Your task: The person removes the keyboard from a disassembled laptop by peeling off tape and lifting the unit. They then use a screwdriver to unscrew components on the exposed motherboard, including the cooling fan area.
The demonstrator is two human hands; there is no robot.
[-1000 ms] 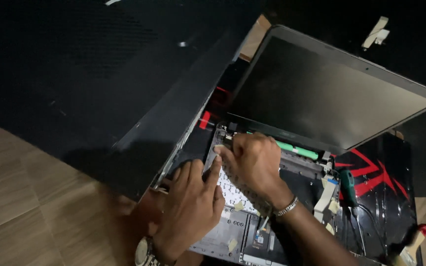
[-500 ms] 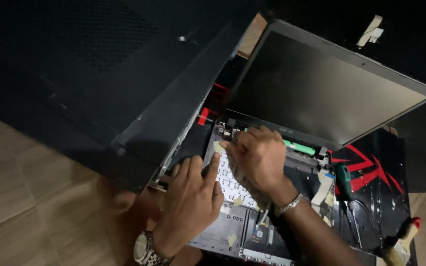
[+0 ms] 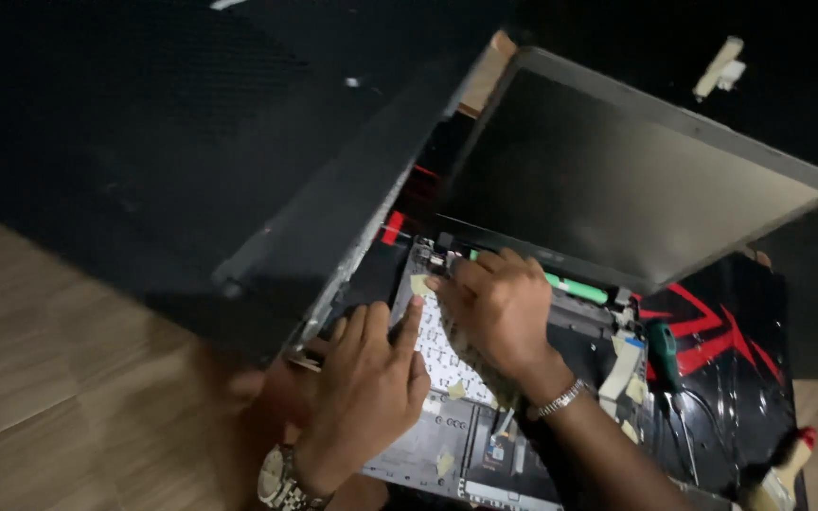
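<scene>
Hands, left hand [image 3: 368, 378] and right hand [image 3: 496, 312], fingers flat, grip open, pressing laptop keyboard backing [image 3: 439, 352].

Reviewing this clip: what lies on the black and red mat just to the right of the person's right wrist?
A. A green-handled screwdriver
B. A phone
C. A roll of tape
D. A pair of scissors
A. A green-handled screwdriver lies on the black and red mat, just right of the right hand, while both hands, the left hand too, rest on the opened laptop's white inner panel.
</scene>
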